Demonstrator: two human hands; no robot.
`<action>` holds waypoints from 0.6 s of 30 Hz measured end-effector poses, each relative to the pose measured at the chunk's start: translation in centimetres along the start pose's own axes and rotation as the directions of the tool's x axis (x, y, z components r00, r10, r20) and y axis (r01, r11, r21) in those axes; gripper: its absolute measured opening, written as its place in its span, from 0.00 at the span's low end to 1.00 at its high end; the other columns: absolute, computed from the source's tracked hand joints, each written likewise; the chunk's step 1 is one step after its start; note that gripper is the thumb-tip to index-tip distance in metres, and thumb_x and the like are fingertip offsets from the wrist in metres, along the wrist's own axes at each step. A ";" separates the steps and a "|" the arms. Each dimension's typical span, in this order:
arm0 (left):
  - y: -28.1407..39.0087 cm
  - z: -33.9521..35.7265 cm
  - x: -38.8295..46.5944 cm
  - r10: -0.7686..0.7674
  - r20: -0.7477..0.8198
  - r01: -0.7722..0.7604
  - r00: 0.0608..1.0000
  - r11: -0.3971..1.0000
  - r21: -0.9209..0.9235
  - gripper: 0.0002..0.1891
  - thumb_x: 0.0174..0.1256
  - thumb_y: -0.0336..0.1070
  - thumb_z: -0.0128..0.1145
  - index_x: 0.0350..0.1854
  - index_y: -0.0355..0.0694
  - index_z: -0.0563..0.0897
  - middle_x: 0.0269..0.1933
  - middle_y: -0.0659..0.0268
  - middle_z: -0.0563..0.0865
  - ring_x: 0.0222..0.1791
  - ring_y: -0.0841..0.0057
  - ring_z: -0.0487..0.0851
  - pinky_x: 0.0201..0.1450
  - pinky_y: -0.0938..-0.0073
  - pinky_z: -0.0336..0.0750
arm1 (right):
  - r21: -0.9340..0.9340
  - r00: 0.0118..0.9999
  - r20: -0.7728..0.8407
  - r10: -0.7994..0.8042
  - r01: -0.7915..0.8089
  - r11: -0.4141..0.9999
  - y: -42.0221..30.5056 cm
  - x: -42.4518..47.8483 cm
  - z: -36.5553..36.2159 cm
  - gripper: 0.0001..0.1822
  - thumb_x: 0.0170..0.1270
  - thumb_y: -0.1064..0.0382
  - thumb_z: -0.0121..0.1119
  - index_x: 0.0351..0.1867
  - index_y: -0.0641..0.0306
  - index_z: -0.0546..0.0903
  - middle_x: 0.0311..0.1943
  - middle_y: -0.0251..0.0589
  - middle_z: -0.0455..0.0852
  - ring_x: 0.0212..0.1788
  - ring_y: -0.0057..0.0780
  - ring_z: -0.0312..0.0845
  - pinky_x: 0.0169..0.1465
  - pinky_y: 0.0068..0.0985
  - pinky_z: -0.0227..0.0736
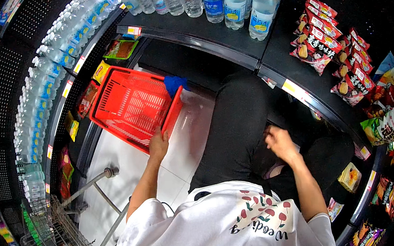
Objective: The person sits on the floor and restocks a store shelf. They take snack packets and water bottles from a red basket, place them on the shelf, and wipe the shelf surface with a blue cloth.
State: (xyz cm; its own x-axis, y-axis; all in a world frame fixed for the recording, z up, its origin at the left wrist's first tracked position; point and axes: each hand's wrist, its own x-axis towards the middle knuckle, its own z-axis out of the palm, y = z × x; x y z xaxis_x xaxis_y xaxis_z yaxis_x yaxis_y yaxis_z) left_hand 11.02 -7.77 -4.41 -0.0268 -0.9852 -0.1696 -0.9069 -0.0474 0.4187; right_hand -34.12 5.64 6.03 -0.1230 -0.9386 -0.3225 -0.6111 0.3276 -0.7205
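Note:
My left hand grips the near rim of a red plastic shopping basket, which is tilted above the white tile floor. No goods show inside it. A blue cloth hangs over its far right corner. My right hand is beside my bent knee, close to the lower shelf. Its fingers are curled and blurred, and I cannot make out anything in them. Below the shelf edge, the dark space by that hand is mostly hidden by my black-trousered legs.
Bottled drinks line the shelf ahead, with more bottles along the left. Red snack packets stand to the right. A metal wire cart stands at lower left, its tubular frame reaching over the floor. A shelf edge curves past my right side.

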 end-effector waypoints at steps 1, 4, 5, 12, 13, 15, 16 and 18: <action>-0.4 -0.2 0.3 -0.002 0.003 0.002 1.000 1.000 0.006 0.27 0.78 0.51 0.51 0.64 0.30 0.74 0.41 0.32 0.85 0.45 0.34 0.84 0.49 0.40 0.76 | -0.085 0.999 0.011 -0.045 0.046 0.995 1.7 0.0 1.7 0.09 0.64 0.65 0.61 0.38 0.70 0.83 0.39 0.61 0.88 0.41 0.54 0.88 0.45 0.44 0.82; -1.1 -1.2 0.3 0.056 -0.049 -0.056 0.997 0.998 0.008 0.26 0.78 0.49 0.50 0.64 0.30 0.74 0.41 0.33 0.86 0.46 0.36 0.84 0.48 0.40 0.76 | -0.413 0.971 0.230 0.060 0.042 0.910 2.0 -1.1 4.5 0.15 0.63 0.61 0.61 0.40 0.74 0.86 0.42 0.64 0.88 0.46 0.60 0.85 0.53 0.47 0.80; -1.1 -1.5 0.3 0.069 -0.056 -0.068 0.996 0.997 0.031 0.25 0.78 0.48 0.50 0.64 0.30 0.74 0.40 0.34 0.86 0.45 0.36 0.85 0.47 0.40 0.76 | -0.463 0.937 0.310 0.158 0.004 0.887 1.2 -1.6 5.0 0.16 0.63 0.61 0.60 0.43 0.75 0.86 0.44 0.64 0.88 0.48 0.59 0.86 0.55 0.46 0.80; -5.0 -1.4 1.9 0.107 -0.067 -0.101 0.992 0.992 0.081 0.24 0.76 0.48 0.55 0.63 0.32 0.74 0.36 0.36 0.86 0.38 0.38 0.85 0.38 0.41 0.77 | -0.301 0.848 0.529 0.035 0.149 0.942 10.2 -1.1 17.8 0.19 0.59 0.63 0.55 0.46 0.75 0.87 0.45 0.64 0.89 0.50 0.55 0.87 0.60 0.44 0.78; -6.0 -1.0 2.1 0.155 -0.095 -0.144 0.983 0.983 0.117 0.25 0.75 0.49 0.56 0.61 0.32 0.74 0.34 0.36 0.86 0.38 0.38 0.85 0.38 0.41 0.76 | -0.309 0.763 0.646 -0.032 0.299 0.903 10.4 -0.3 18.3 0.19 0.59 0.63 0.55 0.45 0.75 0.87 0.44 0.65 0.89 0.48 0.56 0.87 0.59 0.44 0.78; -7.7 0.0 4.0 0.219 -0.061 -0.207 0.974 0.964 0.168 0.27 0.73 0.53 0.58 0.54 0.29 0.76 0.33 0.37 0.85 0.37 0.37 0.85 0.38 0.40 0.76 | -0.218 0.773 0.557 -0.304 0.489 0.844 14.2 0.2 21.3 0.12 0.53 0.62 0.56 0.24 0.64 0.89 0.30 0.53 0.90 0.31 0.51 0.87 0.38 0.48 0.79; -8.0 0.3 4.6 0.210 -0.036 -0.199 0.977 0.962 0.188 0.27 0.72 0.55 0.59 0.50 0.29 0.77 0.33 0.37 0.86 0.37 0.38 0.85 0.38 0.40 0.77 | -0.164 0.752 0.571 -0.328 0.496 0.853 15.0 0.5 22.1 0.12 0.54 0.62 0.56 0.24 0.63 0.89 0.29 0.53 0.90 0.30 0.52 0.86 0.37 0.48 0.78; -8.8 1.9 5.0 0.270 -0.153 -0.223 0.951 0.937 0.268 0.29 0.69 0.58 0.61 0.48 0.29 0.80 0.34 0.37 0.86 0.36 0.39 0.86 0.38 0.42 0.79 | -0.071 0.711 0.601 -0.365 0.503 0.862 16.6 1.0 23.7 0.11 0.55 0.62 0.57 0.26 0.62 0.89 0.30 0.54 0.89 0.31 0.52 0.84 0.37 0.48 0.77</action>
State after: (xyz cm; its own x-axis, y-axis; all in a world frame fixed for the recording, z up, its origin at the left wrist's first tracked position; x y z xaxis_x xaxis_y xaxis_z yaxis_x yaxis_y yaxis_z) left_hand 18.09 -11.96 -10.68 -0.2061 -0.9745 0.0885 -0.9567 0.2197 0.1912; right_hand -25.93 12.67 -20.81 0.6055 -0.7218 -0.3352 -0.6442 -0.1971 -0.7390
